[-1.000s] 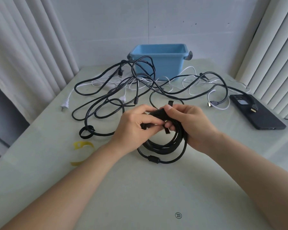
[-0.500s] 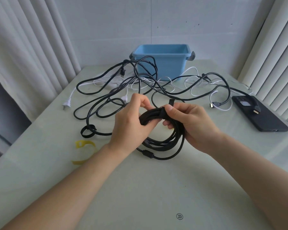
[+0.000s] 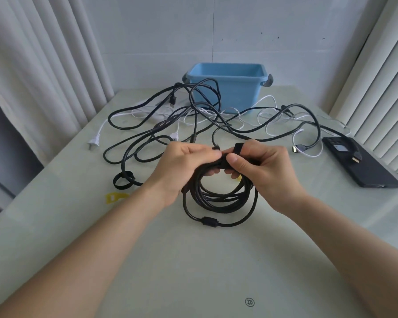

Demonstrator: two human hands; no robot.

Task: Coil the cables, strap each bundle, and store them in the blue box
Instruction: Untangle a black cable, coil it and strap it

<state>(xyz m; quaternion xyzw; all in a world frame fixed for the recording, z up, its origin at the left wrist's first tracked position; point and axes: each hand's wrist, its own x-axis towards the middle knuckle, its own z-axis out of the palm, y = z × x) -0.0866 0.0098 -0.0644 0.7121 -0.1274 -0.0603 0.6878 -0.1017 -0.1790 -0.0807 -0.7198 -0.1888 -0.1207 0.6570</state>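
Left hand point(image 3: 182, 167) grips the round black coil point(image 3: 218, 199) while right hand point(image 3: 265, 173) pinches its flat strap point(image 3: 238, 149).

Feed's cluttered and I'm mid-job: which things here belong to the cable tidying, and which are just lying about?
In the job:
coiled black cable, gripped by the left hand
black strap, pinched by the right hand
loose tangled cables
spare black strap
yellow strap
blue box

Lying about:
flat black device at the right
curtains
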